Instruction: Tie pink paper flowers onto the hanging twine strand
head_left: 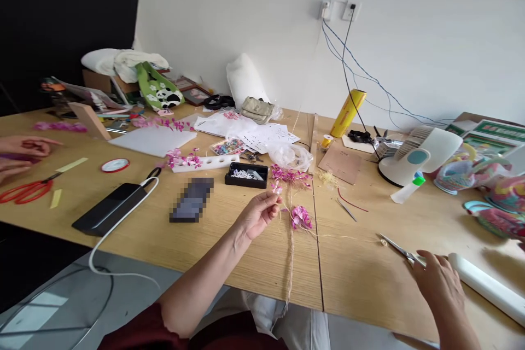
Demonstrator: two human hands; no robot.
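Observation:
In the head view my left hand (260, 213) is closed in a pinch on a small pale pink flower (276, 188) over the table's middle. Just right of it lies a magenta flower cluster (302, 217). Beneath runs a braided beige cord (291, 265), hanging over the front edge toward my lap. A thin strand stretches right to a small coil (384, 242). My right hand (441, 283) has its fingers on the handles of silver scissors (400, 247), which lie low at the table with blades pointing left; part of the handles is hidden.
Behind are more pink flowers (289, 176), a black tray (246, 175) and a phone (192, 200). A white bar-shaped object (486, 287) lies beside my right hand; a fan (422, 153) stands behind. Another person's hands (24, 147) and red scissors (28, 190) are left.

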